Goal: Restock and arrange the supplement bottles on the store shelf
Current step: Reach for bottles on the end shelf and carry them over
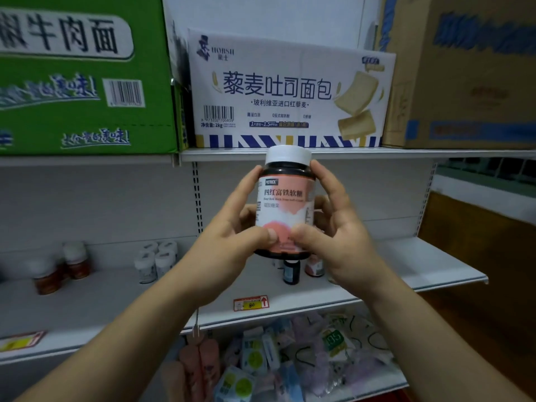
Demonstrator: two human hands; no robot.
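Holding bottle point(285, 203) | left hand point(232, 227), right hand point(333, 227) | base hidden by thumbs

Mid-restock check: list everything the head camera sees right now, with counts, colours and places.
Supplement bottle: one, dark with white cap and pink-white label, held up in front of the shelf.
White bottles: about four, middle shelf, left of centre.
Brown bottles: roughly three, blurred, middle shelf, far left.
Small bottles: at least two, one blue-labelled, one pink, behind the held bottle.
Price tag: one, red-yellow, shelf edge.
Green carton: one, top shelf, left.
White bread carton: one, top centre.
Brown carton: one, top right.
Packets: many, mixed colours, bottom shelf.
Left hand, right hand: both gripping the bottle.
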